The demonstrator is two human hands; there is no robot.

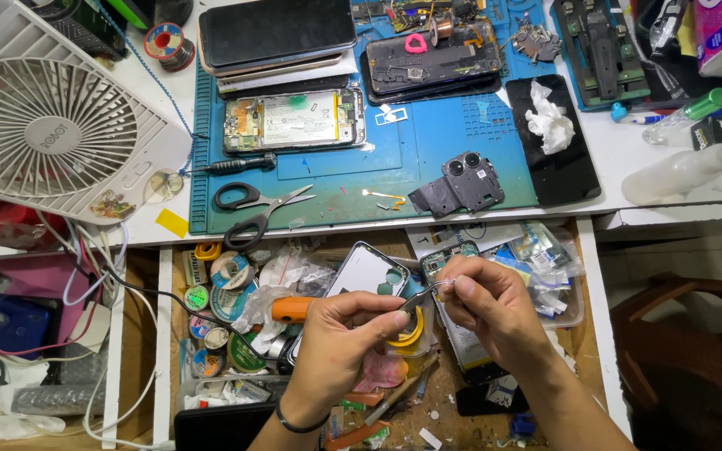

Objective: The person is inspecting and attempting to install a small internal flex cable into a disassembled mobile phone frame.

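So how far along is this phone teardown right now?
Done: an opened phone lies on the blue mat, battery exposed, camera module out. In hand: left hand and right hand work tweezers over the open drawer. Left: parts lie loose, nothing reassembled.

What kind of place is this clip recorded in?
Most likely a phone repair bench: an opened smartphone with its battery exposed lies on a blue silicone work mat, beside black-handled scissors, above an open drawer of tape rolls.

Tweezers' [424, 293] tips hidden between fingertips [461, 286].
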